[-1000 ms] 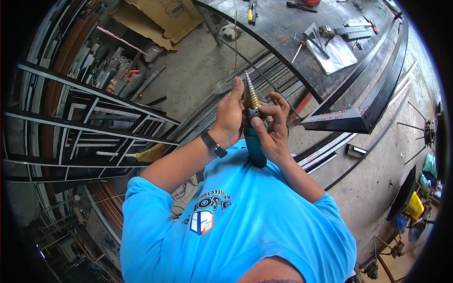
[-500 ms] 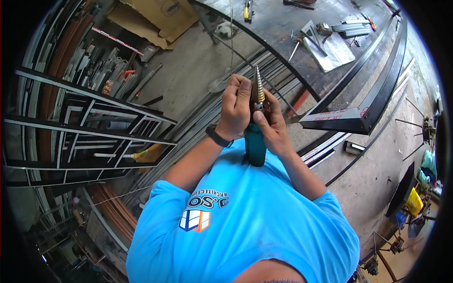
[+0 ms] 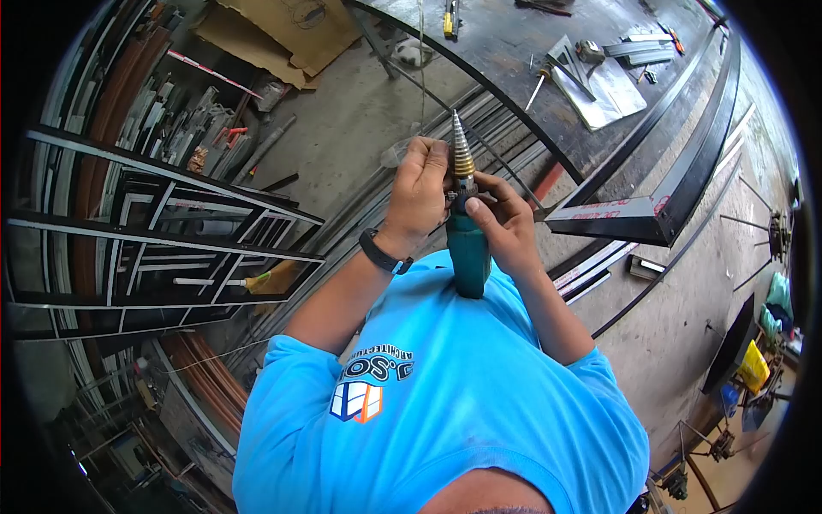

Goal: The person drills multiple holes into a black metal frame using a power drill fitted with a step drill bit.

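Note:
A teal power drill (image 3: 469, 257) stands upright against my blue shirt, its nose pointing away from me. Fixed in its chuck (image 3: 465, 184) is a cone-shaped step drill bit (image 3: 462, 147), silver at the tip and gold lower down. My right hand (image 3: 507, 218) wraps round the front of the drill, thumb on top just below the chuck. To the left of the bit, my left hand (image 3: 418, 193) is closed with thumb and fingers pinched by the chuck. A small dark piece shows at its fingertips, too hidden to name. A black band sits on my left wrist.
Ahead stands a metal worktable (image 3: 505, 51) bearing a screwdriver (image 3: 538, 88), a tape measure (image 3: 589, 51) and metal offcuts. A black frame (image 3: 616, 224) juts over its right side. Black-and-white frames (image 3: 163, 223) lean at left. Long metal profiles (image 3: 377, 206) lie on the floor.
The drill and bit have turned and shifted slightly left, and more of the bit shows. My left hand has moved a little left, with its fingers lower beside the chuck.

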Action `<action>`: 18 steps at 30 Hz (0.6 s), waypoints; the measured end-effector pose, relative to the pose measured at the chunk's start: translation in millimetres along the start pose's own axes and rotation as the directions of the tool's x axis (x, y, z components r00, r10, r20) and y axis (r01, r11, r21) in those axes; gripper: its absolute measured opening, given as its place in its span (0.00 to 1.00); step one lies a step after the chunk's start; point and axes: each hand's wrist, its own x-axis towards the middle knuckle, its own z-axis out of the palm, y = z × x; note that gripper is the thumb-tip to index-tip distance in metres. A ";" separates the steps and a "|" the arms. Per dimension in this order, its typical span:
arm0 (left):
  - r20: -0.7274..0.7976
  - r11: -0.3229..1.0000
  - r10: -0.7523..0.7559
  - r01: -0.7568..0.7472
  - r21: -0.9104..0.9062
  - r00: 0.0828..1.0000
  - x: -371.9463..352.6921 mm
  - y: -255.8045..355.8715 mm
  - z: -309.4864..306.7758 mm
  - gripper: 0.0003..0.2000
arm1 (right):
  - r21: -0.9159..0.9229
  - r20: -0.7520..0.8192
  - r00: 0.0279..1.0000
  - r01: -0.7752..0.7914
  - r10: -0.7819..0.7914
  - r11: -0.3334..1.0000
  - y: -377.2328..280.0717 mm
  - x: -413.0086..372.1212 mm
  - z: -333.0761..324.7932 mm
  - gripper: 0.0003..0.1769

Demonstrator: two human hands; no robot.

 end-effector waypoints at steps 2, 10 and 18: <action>-0.005 0.996 0.058 -0.057 0.073 0.998 2.1 -3.4 -2.6 0.15 | -0.011 -0.021 1.000 0.022 -0.022 1.000 0.9 -1.1 4.0 0.24; -0.064 0.997 -0.066 0.063 -0.035 0.996 -5.2 5.9 -3.8 0.11 | 0.000 -0.016 0.988 0.157 -0.157 0.988 6.1 -2.7 14.1 0.21; -0.034 0.980 -0.198 0.197 -0.038 0.980 -7.8 13.1 -8.8 0.07 | 0.015 -0.019 0.987 0.161 -0.160 0.987 3.9 -5.4 12.5 0.21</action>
